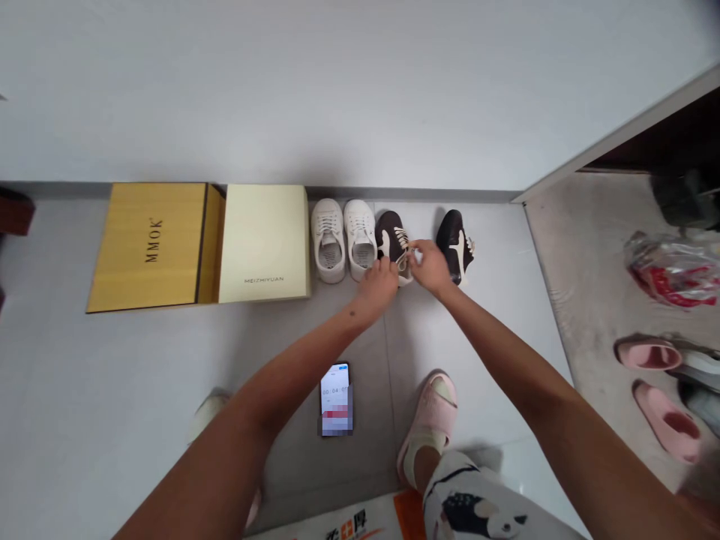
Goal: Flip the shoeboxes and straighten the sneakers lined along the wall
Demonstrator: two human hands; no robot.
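Brown shoe (389, 234) lies between left hand (380, 286), grip unclear, and right hand (430, 267) pinching its lace (402, 259)

On the floor (270, 360), I am reaching to the handled shoe (387, 227), my left grip (380, 286) hovering over its lower left side and my right grip (430, 265) working at its right. Just left of that shoe, a pair of shoes (325, 217) is standing side by side; farther left of it, the near box (264, 232) is sitting beside the far box (149, 277). Right of it, apart, a lone shoe (451, 240) is lying. Behind it, the wall (337, 90) is rising. Before it, leftward, the phone (336, 397) is resting. Well right of it, a plastic bag (675, 270) is lying behind two slippers (649, 354).
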